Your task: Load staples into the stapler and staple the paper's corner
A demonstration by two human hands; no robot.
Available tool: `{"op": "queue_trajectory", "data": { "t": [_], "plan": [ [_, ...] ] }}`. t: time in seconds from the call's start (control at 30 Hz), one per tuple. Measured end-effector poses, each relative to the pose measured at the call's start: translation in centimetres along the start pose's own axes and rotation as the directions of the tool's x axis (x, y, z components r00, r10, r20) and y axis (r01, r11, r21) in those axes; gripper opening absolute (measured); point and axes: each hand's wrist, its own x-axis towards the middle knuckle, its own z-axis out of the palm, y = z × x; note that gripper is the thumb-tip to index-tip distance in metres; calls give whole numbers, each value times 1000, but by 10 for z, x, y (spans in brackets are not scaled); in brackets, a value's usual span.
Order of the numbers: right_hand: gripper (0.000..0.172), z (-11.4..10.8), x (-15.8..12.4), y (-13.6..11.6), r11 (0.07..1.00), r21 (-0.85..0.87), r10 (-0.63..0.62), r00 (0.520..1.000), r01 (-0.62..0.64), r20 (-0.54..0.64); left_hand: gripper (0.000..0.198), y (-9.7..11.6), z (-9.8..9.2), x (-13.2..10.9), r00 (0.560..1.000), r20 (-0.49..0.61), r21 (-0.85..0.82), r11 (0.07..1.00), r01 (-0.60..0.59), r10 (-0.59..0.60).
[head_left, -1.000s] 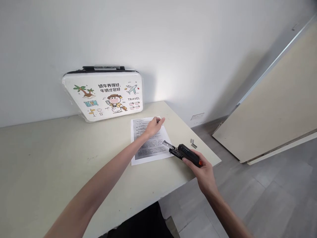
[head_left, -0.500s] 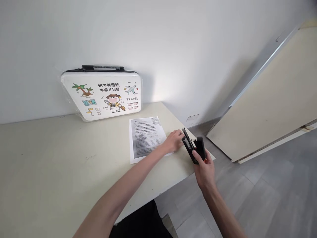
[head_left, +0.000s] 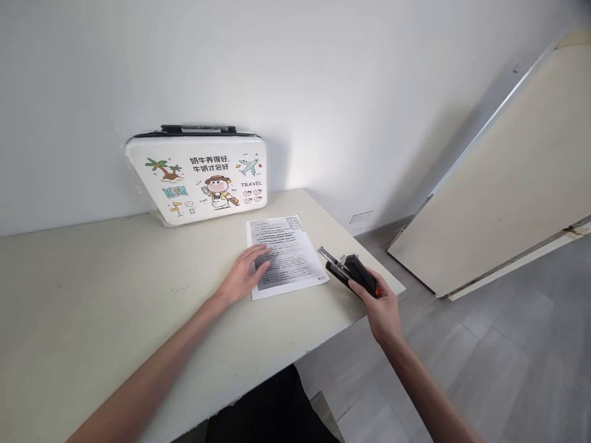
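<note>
A black stapler (head_left: 357, 275) with an orange spot near its rear is in my right hand (head_left: 383, 307), above the table's right corner. Its top is swung open, so the metal magazine shows between the jaws. To its left, printed sheets of paper (head_left: 289, 261) lie on the table; I cannot tell how many there are. My left hand (head_left: 244, 271) rests at the left edge of the paper, fingers spread and stretched over the print, holding nothing.
A white carrying case (head_left: 184, 184) with cartoon prints and a black handle leans against the wall at the back of the pale table (head_left: 115, 307). On the right a large cream panel (head_left: 503, 184) tilts against the wall above the grey floor (head_left: 498, 351).
My left hand has left the stapler's front and moved left onto the paper's edge. My right hand has turned the stapler, which now points left toward the paper.
</note>
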Motion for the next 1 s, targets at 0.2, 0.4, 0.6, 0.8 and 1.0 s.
{"op": "queue_trajectory", "data": {
  "t": [0.2, 0.4, 0.6, 0.8, 1.0],
  "plan": [
    [58, -1, -3, -6, 999, -11, -32, 995, 34, 97, 56, 6, -14, -37, 990, 139, 138, 990, -29, 10],
    [60, 2, -5, -12, 1000, -5, -22, 990, 23, 141, 58, 8, -18, -45, 975, 221, 277, 959, -63, 0],
    [60, 14, 5, -17, 998, -60, -13, 979, 26, 204, 53, 2, -42, -79, 993, 114, 304, 951, -55, 21],
    [54, 54, 22, -23, 992, -91, -51, 931, 89, 361, 51, -7, -82, -137, 997, 72, 400, 916, -29, 0],
    [50, 95, 45, -24, 983, -90, -88, 835, 161, 543, 46, -24, -134, -194, 997, 65, 450, 893, 17, -51]
  ]
}}
